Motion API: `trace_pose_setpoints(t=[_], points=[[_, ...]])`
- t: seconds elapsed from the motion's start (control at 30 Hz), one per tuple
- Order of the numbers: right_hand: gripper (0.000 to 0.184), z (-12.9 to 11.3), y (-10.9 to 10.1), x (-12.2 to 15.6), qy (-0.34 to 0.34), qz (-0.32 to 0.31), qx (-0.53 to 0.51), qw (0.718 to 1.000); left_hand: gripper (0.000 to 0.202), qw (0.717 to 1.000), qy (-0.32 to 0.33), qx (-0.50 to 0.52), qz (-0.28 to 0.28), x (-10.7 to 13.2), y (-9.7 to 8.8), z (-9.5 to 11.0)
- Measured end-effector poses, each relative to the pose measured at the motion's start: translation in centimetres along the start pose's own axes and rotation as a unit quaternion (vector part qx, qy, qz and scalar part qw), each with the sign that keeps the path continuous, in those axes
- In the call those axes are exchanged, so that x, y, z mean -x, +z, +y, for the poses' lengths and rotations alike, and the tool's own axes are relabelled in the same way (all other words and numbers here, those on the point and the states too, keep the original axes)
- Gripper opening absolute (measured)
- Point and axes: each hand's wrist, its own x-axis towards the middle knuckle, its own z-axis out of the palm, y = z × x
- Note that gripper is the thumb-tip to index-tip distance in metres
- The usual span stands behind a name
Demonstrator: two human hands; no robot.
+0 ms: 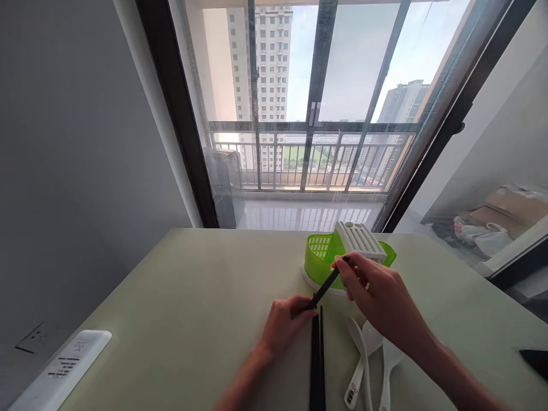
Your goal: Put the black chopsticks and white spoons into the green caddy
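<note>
Black chopsticks slant between my two hands above the table; how many are in the bundle I cannot tell. Closed around their upper end are the fingertips of my right hand. At the lower end, my left hand is closed on them. More black chopsticks lie lengthwise on the table just below my left hand. White spoons and a white rice paddle rest under my right forearm. Behind my right hand stands a green and white utensil holder, partly hidden by that hand.
The pale table reaches toward a glass sliding door with a balcony beyond. A white labelled box-like item lies at the left edge. Something dark sits at the right edge. Cardboard and bags are on the floor at right.
</note>
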Motion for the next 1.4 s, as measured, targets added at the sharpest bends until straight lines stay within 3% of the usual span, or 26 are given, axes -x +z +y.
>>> trace_pose_setpoints(t=[0.17,0.27,0.33,0.47,0.63,0.8,0.93,1.07,1.2,1.33,1.4], points=[[0.042,0.3,-4.3,-3.7,0.052,0.064,-0.046,0.996,0.044,0.998,-0.002,-0.019,0.058,-0.4,-0.1,-0.5],[0.041,0.6,-6.1,-6.7,0.025,0.12,0.011,0.992,0.039,0.998,0.002,-0.037,0.058,-0.5,-0.1,-0.6],[0.04,0.9,-6.2,-8.5,0.003,0.147,0.043,0.988,0.037,0.998,0.001,-0.038,0.053,-0.5,0.0,-0.6],[0.037,2.5,-4.3,-11.5,0.003,0.145,0.088,0.985,0.032,0.998,-0.002,-0.04,0.051,-0.5,0.1,-0.9],[0.035,5.9,-0.7,-14.0,0.024,0.021,0.198,0.98,0.026,0.998,0.005,-0.05,0.045,-0.4,0.4,-1.5],[0.036,8.5,1.7,-14.7,0.03,-0.048,0.191,0.98,0.024,0.998,0.009,-0.054,0.043,-0.2,0.3,-1.5],[0.03,9.1,2.2,-14.8,0.053,-0.047,0.175,0.982,0.024,0.998,0.013,-0.052,0.043,-0.2,0.2,-1.6],[0.036,8.1,1.2,-13.9,0.074,0.02,0.172,0.982,0.025,0.998,0.014,-0.046,0.048,-0.3,0.2,-1.7],[0.033,4.8,-0.7,-9.9,0.03,0.041,0.141,0.989,0.026,0.998,0.008,-0.021,0.061,-0.3,0.1,-1.5],[0.04,1.6,-1.4,-2.4,0.018,-0.038,0.102,0.994,0.031,0.996,0.0,0.013,0.087,-0.3,-0.2,-1.2],[0.038,1.1,-0.4,2.3,0.045,-0.143,0.064,0.987,0.034,0.995,-0.006,0.03,0.099,-0.3,-0.5,-1.2]])
